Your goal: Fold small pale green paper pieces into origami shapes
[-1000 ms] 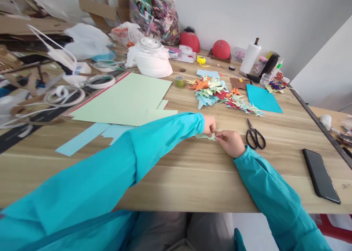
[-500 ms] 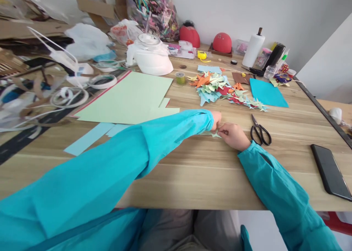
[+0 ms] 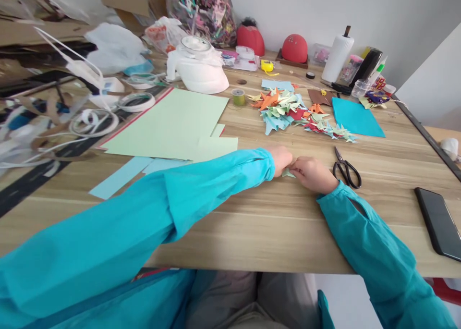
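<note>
Over the middle of the table my left hand (image 3: 281,158) and my right hand (image 3: 312,173) meet, fingertips touching or nearly so. Both are closed around a small pale green piece of folded paper (image 3: 288,173), most of which is hidden by the fingers. Black-handled scissors (image 3: 345,168) lie just right of my right hand, points facing away. Beyond the hands spreads a pile of folded paper cranes (image 3: 284,109) in orange, green, blue and red. Large pale green sheets (image 3: 169,125) lie to the left, with light blue paper strips (image 3: 120,177) partly under them.
A black phone (image 3: 438,223) rests near the right edge. A turquoise sheet (image 3: 356,116) and a thread spool (image 3: 238,97) lie farther back. Cables (image 3: 93,122) and bags crowd the left side. A white roll (image 3: 337,57) stands at the back right.
My hands have come closer together, and less of the green paper shows between them. The whole view has shifted slightly.
</note>
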`<state>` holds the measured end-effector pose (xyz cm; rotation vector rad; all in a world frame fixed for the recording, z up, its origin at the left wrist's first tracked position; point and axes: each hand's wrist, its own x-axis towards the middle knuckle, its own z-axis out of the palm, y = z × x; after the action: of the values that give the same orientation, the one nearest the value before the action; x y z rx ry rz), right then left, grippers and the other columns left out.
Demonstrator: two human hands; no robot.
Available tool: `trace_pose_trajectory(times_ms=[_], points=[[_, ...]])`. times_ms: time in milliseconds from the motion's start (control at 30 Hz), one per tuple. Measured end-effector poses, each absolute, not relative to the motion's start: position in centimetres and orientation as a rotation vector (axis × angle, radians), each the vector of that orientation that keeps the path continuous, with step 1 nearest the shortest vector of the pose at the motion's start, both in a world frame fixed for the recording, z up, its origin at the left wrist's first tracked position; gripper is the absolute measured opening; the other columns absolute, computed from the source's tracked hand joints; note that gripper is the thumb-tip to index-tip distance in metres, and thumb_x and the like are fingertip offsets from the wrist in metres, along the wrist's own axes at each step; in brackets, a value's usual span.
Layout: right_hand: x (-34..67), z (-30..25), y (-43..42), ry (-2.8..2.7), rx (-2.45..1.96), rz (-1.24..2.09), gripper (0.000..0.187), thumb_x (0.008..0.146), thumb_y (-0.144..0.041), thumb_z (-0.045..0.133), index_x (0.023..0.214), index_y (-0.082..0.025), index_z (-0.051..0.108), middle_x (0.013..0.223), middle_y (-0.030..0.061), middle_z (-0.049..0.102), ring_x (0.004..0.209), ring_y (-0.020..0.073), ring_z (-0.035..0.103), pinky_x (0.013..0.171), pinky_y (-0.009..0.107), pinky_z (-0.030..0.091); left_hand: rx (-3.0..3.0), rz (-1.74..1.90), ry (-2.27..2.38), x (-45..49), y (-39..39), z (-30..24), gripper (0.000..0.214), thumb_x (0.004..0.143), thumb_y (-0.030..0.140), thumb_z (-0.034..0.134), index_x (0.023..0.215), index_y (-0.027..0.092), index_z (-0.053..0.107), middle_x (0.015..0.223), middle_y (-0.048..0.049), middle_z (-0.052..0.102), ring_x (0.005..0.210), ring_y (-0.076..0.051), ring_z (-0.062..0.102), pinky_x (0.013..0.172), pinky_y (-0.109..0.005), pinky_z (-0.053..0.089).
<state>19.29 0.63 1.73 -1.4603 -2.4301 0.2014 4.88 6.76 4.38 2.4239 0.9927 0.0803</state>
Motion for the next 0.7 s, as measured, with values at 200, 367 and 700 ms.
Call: trace_pose_trajectory(times_ms=[200, 367, 700], points=[[19.2, 1.9, 0.4, -2.574, -1.514, 0.030, 0.021, 0.086, -0.021, 0.045, 0.083, -0.016, 0.065, 0.083, 0.0078, 0.064, 0.076, 0.0166, 0.058, 0.065, 0.025, 0.037, 2.653, -0.131, 0.952, 4.4, 6.9, 4.5, 0.009, 0.063, 0.020, 0.062, 0.065, 0.016, 0.070, 0.072, -0.0106, 0.064, 0.075, -0.027, 0.058, 0.064, -0.032, 0.036], [18.8, 1.9, 0.2, -2.618, -1.557, -0.032, 0.020, 0.087, -0.022, 0.043, 0.089, -0.015, 0.062, 0.087, 0.0086, 0.063, 0.077, 0.0172, 0.057, 0.064, 0.025, 0.036, 2.736, -0.240, 0.994, 4.4, 6.5, 4.6, 0.016, 0.069, 0.025, 0.057, 0.075, 0.017, 0.070, 0.075, -0.0107, 0.065, 0.071, -0.025, 0.059, 0.056, -0.030, 0.035], [18.4, 2.3, -0.1, -2.678, -1.448, -0.139, 0.022, 0.087, -0.019, 0.041, 0.084, -0.013, 0.062, 0.084, 0.0086, 0.060, 0.076, 0.0163, 0.053, 0.062, 0.026, 0.033, 2.962, -0.296, 1.000, 3.7, 4.6, 5.0, 0.025, 0.080, 0.024, 0.043, 0.083, 0.015, 0.067, 0.086, -0.0097, 0.064, 0.080, -0.024, 0.060, 0.059, -0.030, 0.039]])
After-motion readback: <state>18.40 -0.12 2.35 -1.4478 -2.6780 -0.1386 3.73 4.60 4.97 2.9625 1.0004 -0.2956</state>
